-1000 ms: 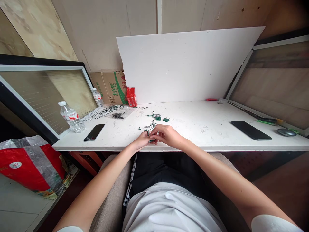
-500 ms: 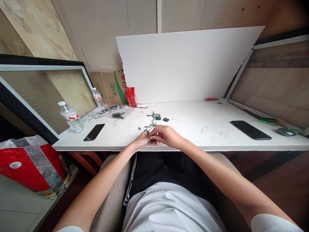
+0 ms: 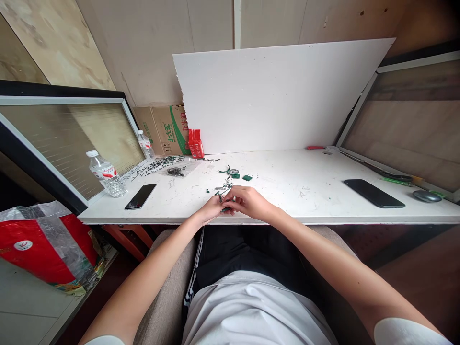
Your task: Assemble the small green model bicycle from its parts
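Note:
Close to the table's front edge, my left hand (image 3: 211, 210) and my right hand (image 3: 248, 201) meet with bent fingers. Between them shows a small dark-green plastic part (image 3: 224, 209), mostly covered by the fingers. My left hand is closed round it, and the fingertips of my right hand pinch at the same spot. Just beyond the fingers lie thin green plastic pieces (image 3: 227, 183). Farther back are a round, clear-faced piece (image 3: 233, 171) with a green strip beside it and a flat green square (image 3: 247, 178).
Black and green part frames (image 3: 158, 165) and a clear bag of dark bits (image 3: 176, 171) lie back left. A phone (image 3: 140, 197) and a water bottle (image 3: 107, 175) stand left. Right are a black phone-like slab (image 3: 373, 193) and a mouse (image 3: 426, 196). A white board (image 3: 283, 96) leans behind.

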`<action>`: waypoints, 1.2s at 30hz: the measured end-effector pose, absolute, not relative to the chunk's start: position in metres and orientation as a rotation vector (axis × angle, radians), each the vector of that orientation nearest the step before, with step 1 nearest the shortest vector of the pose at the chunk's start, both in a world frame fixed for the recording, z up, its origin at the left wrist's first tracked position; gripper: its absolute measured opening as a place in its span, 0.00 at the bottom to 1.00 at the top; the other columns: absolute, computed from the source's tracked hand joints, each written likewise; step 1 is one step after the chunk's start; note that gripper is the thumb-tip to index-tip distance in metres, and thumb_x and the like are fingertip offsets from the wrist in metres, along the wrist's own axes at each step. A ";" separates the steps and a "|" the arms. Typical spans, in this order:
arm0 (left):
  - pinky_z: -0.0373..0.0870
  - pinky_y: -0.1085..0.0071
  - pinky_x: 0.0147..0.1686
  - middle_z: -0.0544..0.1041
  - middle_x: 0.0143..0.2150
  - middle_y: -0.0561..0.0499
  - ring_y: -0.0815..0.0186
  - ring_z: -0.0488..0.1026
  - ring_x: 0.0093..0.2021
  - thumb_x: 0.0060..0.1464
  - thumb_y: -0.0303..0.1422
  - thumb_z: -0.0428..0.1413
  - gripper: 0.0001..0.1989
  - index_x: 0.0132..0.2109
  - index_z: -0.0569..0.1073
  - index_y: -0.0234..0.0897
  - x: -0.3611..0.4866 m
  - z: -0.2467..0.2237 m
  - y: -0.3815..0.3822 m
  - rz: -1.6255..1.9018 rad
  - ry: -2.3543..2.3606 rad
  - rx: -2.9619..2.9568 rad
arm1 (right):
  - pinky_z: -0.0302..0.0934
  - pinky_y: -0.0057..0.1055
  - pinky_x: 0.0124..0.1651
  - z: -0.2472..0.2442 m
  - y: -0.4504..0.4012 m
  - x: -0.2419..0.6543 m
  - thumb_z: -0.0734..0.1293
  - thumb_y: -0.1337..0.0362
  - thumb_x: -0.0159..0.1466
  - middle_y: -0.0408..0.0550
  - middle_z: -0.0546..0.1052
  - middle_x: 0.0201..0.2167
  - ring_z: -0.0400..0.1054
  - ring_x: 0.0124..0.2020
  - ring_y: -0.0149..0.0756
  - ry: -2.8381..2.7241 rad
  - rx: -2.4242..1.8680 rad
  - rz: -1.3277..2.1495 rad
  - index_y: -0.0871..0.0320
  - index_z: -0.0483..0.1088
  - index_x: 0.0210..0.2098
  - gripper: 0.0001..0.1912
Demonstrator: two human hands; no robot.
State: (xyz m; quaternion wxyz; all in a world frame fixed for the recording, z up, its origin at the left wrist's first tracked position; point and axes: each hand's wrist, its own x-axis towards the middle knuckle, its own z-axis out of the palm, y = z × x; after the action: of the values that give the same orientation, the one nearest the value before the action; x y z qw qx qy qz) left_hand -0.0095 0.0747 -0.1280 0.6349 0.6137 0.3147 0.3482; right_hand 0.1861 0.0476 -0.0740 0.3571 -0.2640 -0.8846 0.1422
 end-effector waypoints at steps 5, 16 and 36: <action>0.71 0.64 0.44 0.75 0.35 0.48 0.65 0.74 0.35 0.52 0.50 0.68 0.23 0.36 0.76 0.33 -0.009 -0.128 0.075 0.796 0.706 1.409 | 0.68 0.31 0.38 -0.076 0.049 0.186 0.68 0.53 0.72 0.51 0.80 0.37 0.74 0.34 0.37 -2.287 -0.667 0.361 0.56 0.78 0.44 0.13; 0.72 0.64 0.43 0.76 0.34 0.47 0.64 0.74 0.35 0.50 0.50 0.69 0.23 0.36 0.77 0.33 -0.008 -0.128 0.075 0.805 0.709 1.401 | 0.66 0.30 0.37 -0.078 0.049 0.186 0.69 0.55 0.72 0.50 0.79 0.36 0.73 0.33 0.35 -2.281 -0.670 0.345 0.57 0.78 0.42 0.12; 0.71 0.62 0.44 0.76 0.35 0.48 0.64 0.73 0.35 0.52 0.46 0.69 0.19 0.37 0.76 0.34 -0.009 -0.130 0.076 0.789 0.700 1.404 | 0.66 0.30 0.37 -0.078 0.050 0.186 0.69 0.55 0.72 0.50 0.79 0.37 0.72 0.33 0.35 -2.287 -0.666 0.362 0.57 0.78 0.43 0.12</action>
State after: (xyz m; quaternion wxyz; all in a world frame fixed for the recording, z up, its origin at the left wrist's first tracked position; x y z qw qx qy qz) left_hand -0.0092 0.0756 -0.1298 0.6388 0.6151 0.3067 0.3458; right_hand 0.1856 0.0496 -0.0782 0.3579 -0.2582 -0.8863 0.1402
